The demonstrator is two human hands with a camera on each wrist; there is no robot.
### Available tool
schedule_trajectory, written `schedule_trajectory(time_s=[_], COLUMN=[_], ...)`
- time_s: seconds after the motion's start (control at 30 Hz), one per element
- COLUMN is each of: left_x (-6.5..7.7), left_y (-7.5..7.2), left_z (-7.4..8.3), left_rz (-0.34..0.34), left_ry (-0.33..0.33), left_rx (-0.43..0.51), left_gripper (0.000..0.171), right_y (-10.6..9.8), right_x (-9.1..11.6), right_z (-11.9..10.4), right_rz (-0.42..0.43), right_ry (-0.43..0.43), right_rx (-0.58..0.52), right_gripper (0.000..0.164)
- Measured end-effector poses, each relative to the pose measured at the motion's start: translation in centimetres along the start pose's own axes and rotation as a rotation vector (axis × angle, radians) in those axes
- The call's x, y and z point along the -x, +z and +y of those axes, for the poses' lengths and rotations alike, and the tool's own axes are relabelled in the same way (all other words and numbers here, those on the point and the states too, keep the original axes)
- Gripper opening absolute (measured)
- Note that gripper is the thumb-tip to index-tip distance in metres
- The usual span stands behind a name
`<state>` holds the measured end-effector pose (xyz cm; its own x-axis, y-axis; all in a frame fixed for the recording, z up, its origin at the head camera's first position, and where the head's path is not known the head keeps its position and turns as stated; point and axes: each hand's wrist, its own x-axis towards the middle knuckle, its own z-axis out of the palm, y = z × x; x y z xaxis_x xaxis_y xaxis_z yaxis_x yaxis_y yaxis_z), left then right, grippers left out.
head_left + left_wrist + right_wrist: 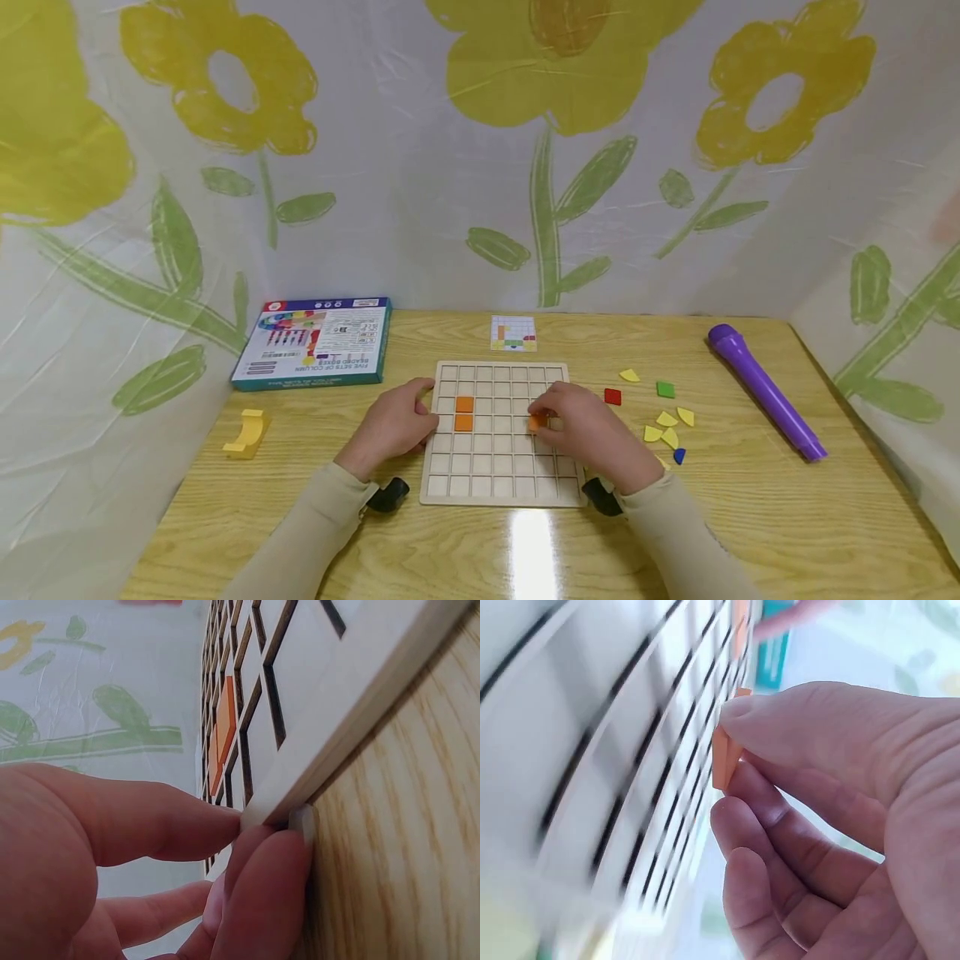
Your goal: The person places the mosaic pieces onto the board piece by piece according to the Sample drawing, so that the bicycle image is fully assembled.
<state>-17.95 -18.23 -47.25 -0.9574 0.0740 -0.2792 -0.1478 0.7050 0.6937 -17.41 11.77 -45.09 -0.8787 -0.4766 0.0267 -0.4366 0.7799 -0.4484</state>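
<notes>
A wooden grid board (482,464) lies on the table between both hands. Two orange square tiles (464,405) sit one below the other in cells on its left side. My left hand (392,422) pinches the board's left edge, thumb on top and fingers at the side, as the left wrist view shows. Over the board's right side, my right hand (588,425) pinches another orange tile (721,759) between thumb and fingers. That tile is tilted, close over the grid.
Right of the board lie several yellow pieces (667,419), a red tile (612,397), a green tile (665,389) and a blue piece (679,456). A pattern card (513,332) lies behind the board. A box (311,343), a yellow block (246,434) and a purple microphone (765,392) flank it.
</notes>
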Motion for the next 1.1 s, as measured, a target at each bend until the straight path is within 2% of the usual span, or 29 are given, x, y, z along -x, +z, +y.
schedule_trajectory(time_s=[0.23, 0.43, 1.1], left_x=[-0.1, 0.0, 0.0], left_y=[-0.1, -0.2, -0.2], left_z=[-0.1, -0.1, 0.1], left_rz=[0.002, -0.004, -0.005], left_ry=[0.000, 0.009, 0.009], left_rx=[-0.015, -0.020, -0.031], left_gripper=[0.067, 0.066, 0.066], right_y=[2.5, 4.1, 5.4], right_x=[-2.6, -3.7, -4.1], right_z=[-4.1, -6.0, -6.6], right_rz=[-0.048, -0.054, -0.027], right_ry=[-0.133, -0.196, -0.238], right_rx=[-0.019, -0.010, 0.074], right_gripper=[0.018, 0.014, 0.014])
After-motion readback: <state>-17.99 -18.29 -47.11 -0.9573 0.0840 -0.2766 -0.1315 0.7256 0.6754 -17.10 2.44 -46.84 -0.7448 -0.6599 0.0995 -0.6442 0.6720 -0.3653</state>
